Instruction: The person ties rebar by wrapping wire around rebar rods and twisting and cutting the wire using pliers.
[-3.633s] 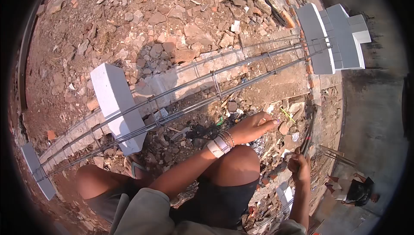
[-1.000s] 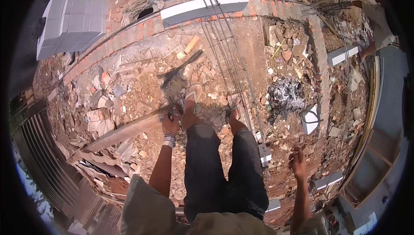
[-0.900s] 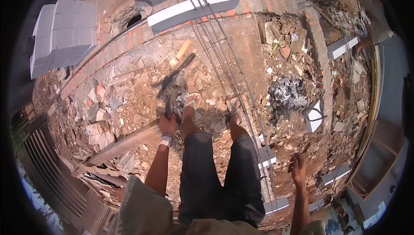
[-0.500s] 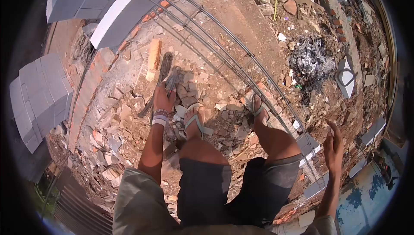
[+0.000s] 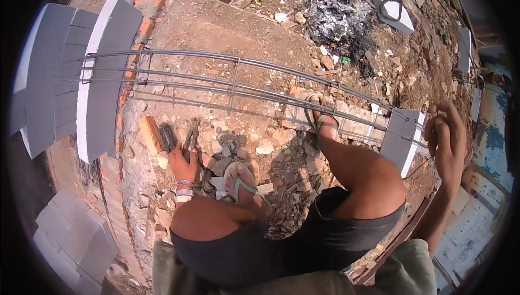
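Note:
My left hand (image 5: 182,166), with bands at the wrist, is low by the rubble in front of me. Its fingers close around the near end of a dark two-armed tool like pincers (image 5: 190,137); part of the tool is hidden by the hand. Just left of it, close to the fingertips, lies a bundle of thin dark wire (image 5: 168,136). A wooden block (image 5: 150,134) is beside the wire. Out to the right, my right hand (image 5: 447,139) is raised with fingers apart and nothing in it. Beyond both hands a long steel rebar cage (image 5: 233,84) spans the view.
The cage's ends overlap a grey block (image 5: 103,84) on the left and another grey block (image 5: 400,138) on the right. More grey blocks (image 5: 76,238) are stacked lower left. Broken rubble (image 5: 287,203) surrounds my sandalled feet. An ash heap (image 5: 340,19) lies beyond the cage.
I have bent lower, my knees now more folded. The view has turned, so the cage lies more level across it. My left hand stays at the tool; my right hand has come nearer the cage's right end.

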A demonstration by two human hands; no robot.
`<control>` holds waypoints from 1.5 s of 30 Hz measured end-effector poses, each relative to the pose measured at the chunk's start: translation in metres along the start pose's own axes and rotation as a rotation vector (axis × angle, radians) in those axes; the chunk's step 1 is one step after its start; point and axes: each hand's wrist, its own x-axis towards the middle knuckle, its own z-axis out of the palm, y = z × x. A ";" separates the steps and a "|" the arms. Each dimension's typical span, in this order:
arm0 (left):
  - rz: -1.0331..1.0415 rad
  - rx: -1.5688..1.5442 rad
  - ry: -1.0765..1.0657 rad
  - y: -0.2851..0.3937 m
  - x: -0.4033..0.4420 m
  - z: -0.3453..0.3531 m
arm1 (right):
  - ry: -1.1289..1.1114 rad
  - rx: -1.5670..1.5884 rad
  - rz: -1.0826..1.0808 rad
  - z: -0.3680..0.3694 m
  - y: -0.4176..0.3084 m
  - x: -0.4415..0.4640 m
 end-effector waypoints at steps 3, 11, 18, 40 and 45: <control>0.012 -0.309 -0.506 0.001 0.035 -0.044 | -0.006 -0.307 -0.169 -0.006 -0.003 -0.018; 0.592 -0.704 -0.839 0.264 0.073 -0.227 | -0.056 -0.418 -0.198 -0.007 -0.012 -0.081; 1.502 -0.144 -0.253 0.393 -0.028 -0.247 | -0.079 -0.204 -0.321 -0.023 -0.032 -0.163; 1.454 -0.638 -0.597 0.296 -0.153 -0.237 | -0.028 -0.010 -0.235 0.049 -0.027 -0.379; 1.339 -0.687 -0.659 0.280 -0.158 -0.231 | 0.026 -0.065 -0.280 0.064 -0.051 -0.374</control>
